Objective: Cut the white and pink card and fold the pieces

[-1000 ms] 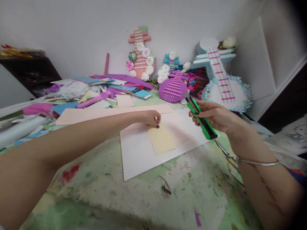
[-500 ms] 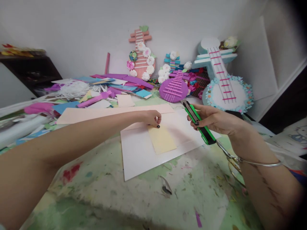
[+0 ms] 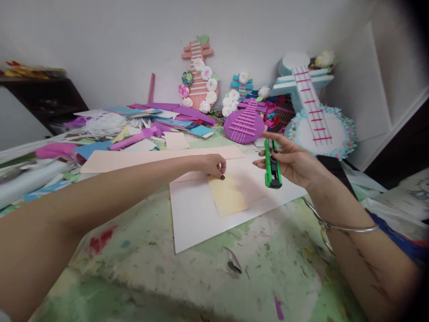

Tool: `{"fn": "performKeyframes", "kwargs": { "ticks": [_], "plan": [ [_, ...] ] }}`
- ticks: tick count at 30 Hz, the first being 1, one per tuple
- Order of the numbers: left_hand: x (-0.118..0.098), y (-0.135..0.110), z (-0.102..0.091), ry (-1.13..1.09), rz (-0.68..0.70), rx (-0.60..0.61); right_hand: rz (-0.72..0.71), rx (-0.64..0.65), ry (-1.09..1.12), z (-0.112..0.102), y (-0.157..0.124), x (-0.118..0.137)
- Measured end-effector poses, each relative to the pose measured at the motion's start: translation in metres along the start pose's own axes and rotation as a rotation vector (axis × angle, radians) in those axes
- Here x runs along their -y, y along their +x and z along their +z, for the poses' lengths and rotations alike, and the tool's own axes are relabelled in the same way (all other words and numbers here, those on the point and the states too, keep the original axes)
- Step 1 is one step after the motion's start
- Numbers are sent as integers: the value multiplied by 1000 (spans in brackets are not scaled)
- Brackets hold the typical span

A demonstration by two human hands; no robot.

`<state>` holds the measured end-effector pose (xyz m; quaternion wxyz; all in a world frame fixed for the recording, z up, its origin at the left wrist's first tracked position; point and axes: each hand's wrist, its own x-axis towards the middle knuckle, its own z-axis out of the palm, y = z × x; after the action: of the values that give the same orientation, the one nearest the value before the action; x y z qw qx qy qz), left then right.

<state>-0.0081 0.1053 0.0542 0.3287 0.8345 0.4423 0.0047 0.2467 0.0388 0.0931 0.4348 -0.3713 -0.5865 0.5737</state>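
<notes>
Left hand (image 3: 214, 166): fingers curled, fingertips at the far edge of the yellow paper (image 3: 231, 199); whether they pinch or press it, one cannot tell.

Right hand (image 3: 292, 161): gripping the green cutter (image 3: 267, 167) between thumb and fingers, forefinger extended; the cutter is held above the right part of the board, its butt end toward the wearer. Bracelet (image 3: 355, 230) on the wrist.

Yellow paper: one sheet, lying on the white board (image 3: 187, 223), near the middle of its near edge.

White board: one, flat on the desk (image 3: 134, 277), about midway between its left and right sides, near corner pointing to the wearer.

Pink strip (image 3: 107, 161): one, long, beyond the board, running toward the desk's left side, partly behind the left forearm.

Scissors (image 3: 311, 208): one pair, just off the board's right corner, partly hidden by the right wrist.

Purple scrap (image 3: 279, 308): one, toward the desk's near edge.

Along the desk's far edge: pink lute (image 3: 197, 96), purple lute (image 3: 243, 129), white lute (image 3: 326, 127) to the right; toward the far left corner, white cord (image 3: 103, 127), heaped among coloured offcuts.
</notes>
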Motion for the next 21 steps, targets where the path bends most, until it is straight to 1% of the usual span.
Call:
{"fn": "performKeyframes", "kwargs": {
  "ticks": [1, 3, 6, 7, 9, 11, 13, 14, 16, 18, 19, 21],
  "plan": [
    [1, 0, 0, -8, 10, -1, -29, -22, 40, 2, 2, -2],
    [3, -2, 0, -21, 33, -7, -68, -9, 98, 8, 3, -7],
    [5, -3, 0, -36, 61, -15, -111, 58, 89, 17, 4, -16],
    [6, -4, 0, -39, 65, -16, -125, 58, 67, 20, 5, -20],
    [6, -4, 0, -40, 72, -17, -112, 32, 15, 28, 6, -30],
    [6, -3, -1, -36, 83, -17, -73, -30, -55, 37, 8, -40],
    [7, -2, -1, -31, 99, -19, -67, -12, -191, 44, 7, -47],
    [7, -2, -1, -28, 108, -22, -87, 20, -311, 47, 6, -49],
    [9, -2, -1, -20, 122, -34, -154, 132, -626, 53, 3, -50],
    [10, -2, 0, -13, 135, -48, -203, 260, -890, 56, -1, -47],
    [10, -2, 0, -10, 142, -56, -212, 311, -983, 58, -3, -46],
    [11, -2, 0, -8, 151, -74, -203, 382, -1097, 60, -6, -42]
  ]
}}
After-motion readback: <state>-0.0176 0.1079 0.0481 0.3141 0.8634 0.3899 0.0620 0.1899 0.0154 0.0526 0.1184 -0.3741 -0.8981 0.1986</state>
